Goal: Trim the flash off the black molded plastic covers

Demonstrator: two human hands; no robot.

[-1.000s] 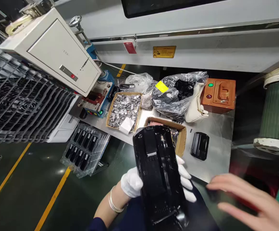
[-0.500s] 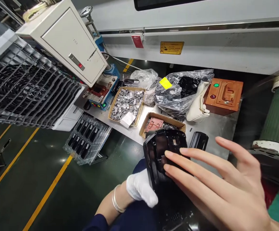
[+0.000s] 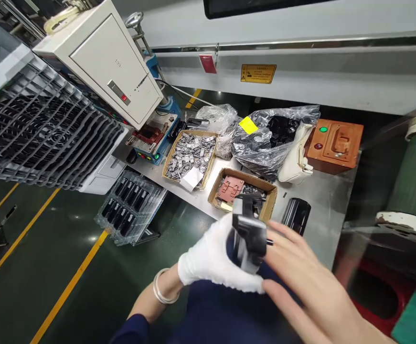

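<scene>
My left hand [image 3: 213, 255], in a white glove, is closed around a black glossy plastic housing [image 3: 252, 234], which now shows its narrow end and is slightly blurred. Its thumb lies below the part, with the fingers on the far left side. My bare right hand [image 3: 308, 282] is at the housing's right side, fingers stretched out and the thumb apart from them, its tip close to the gloved thumb. Whether the right fingertips press on the part is hard to see. Behind the housing stands a cardboard box [image 3: 270, 203] holding a reddish plate [image 3: 230, 188] and small parts.
A tray of small metal pieces [image 3: 193, 155], a plastic bag with black parts [image 3: 258, 141], an orange control box [image 3: 333, 143] and a black cylindrical cover [image 3: 296, 215] lie on the metal table [image 3: 322, 210]. Stacked clear trays [image 3: 129, 200] and a large fan [image 3: 50, 134] stand left.
The housing has turned from its broad face to its narrow end. My left hand has come up, its glove more in view. My right hand has moved down from the face to the side.
</scene>
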